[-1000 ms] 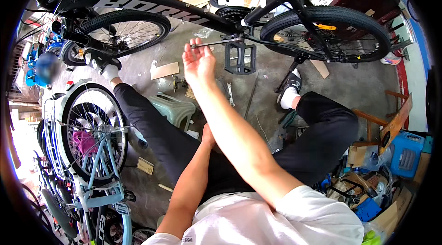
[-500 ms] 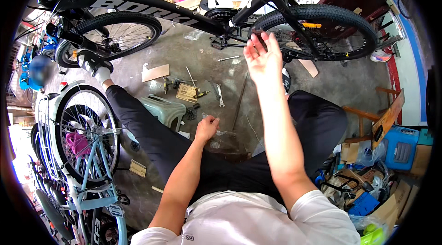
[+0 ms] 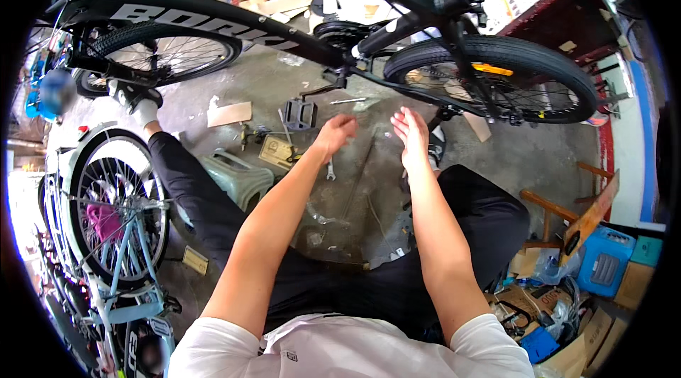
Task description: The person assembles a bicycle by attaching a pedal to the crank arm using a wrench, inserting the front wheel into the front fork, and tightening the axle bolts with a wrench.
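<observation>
A black bicycle (image 3: 319, 51) stands across the view in front of me. Its rear wheel (image 3: 496, 80) is on the right, with the tyre tread smeared. A flat black pedal (image 3: 299, 114) hangs on the near side, just left of my left hand (image 3: 337, 135). That hand is held out over the floor with its fingers loosely bent, holding nothing I can see. My right hand (image 3: 411, 138) is raised below the rear wheel, fingers stretched and slightly apart, with nothing in it. Neither hand appears to touch the bicycle.
On the floor lie a wrench (image 3: 330, 171), a metal rod (image 3: 347, 100) and a cardboard piece (image 3: 229, 114). A pale plastic stool (image 3: 237, 172) stands by my left leg. A light-blue bicycle (image 3: 128, 257) is at left; a blue container (image 3: 604, 261) and clutter are at right.
My left hand has moved forward and right, from near my lap toward the pedal. My right hand has come down from the rear wheel. The pedal has swung nearer and left; the tyre tread has become smeared.
</observation>
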Demonstrator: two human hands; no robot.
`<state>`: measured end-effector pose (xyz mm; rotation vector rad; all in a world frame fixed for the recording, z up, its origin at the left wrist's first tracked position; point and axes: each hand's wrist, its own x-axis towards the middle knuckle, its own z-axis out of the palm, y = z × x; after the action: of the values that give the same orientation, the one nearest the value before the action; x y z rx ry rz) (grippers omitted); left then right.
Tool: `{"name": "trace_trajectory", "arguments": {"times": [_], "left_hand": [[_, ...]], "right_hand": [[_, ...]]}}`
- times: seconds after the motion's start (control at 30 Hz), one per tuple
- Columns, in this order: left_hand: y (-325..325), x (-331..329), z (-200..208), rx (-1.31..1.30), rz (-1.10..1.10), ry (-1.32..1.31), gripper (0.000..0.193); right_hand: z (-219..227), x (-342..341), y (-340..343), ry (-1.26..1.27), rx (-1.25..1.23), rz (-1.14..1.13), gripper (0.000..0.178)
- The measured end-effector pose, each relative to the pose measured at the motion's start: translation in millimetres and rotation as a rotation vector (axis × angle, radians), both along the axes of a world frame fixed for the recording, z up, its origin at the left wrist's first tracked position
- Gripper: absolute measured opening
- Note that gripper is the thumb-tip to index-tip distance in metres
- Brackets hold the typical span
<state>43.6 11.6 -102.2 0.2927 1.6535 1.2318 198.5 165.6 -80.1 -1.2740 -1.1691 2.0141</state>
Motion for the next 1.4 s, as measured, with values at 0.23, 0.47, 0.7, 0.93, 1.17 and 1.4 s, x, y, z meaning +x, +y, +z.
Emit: {"name": "trace_trajectory", "arguments": {"times": [0.23,0.47,0.7,0.93,1.17,1.4], "left_hand": [[-144.9,-14.0,-30.5,-0.250,0.239,-0.082,0.034],[-175.4,-51.9,-21.8,-0.291,0.382,-0.061,0.027],[-166.1,-78.1,-31.1,-0.195,0.325,-0.029,0.026],[-147.3,-118.7,-67.0,-0.254,0.378,0.133,0.032],[-128.8,-153.4,-80.6,-0.376,0.244,0.669,0.048],[-119.3,-171.6,-64.0,-0.589,-0.010,0.654,0.054]], "right_hand": [[-39.1,-43.5,-57.2,-0.173,-0.088,0.374,0.062],[-16.7,-98.4,-90.1,-0.101,-0.047,0.557,0.067],[20.0,-95.6,-69.8,-0.278,0.202,0.839,0.040],[145.5,-124.9,-47.7,-0.086,1.382,0.775,0.042],[146.2,-236.2,-36.5,-0.262,1.120,0.790,0.065],[110.5,-244.8,-14.7,-0.003,0.895,0.783,0.050]]}}
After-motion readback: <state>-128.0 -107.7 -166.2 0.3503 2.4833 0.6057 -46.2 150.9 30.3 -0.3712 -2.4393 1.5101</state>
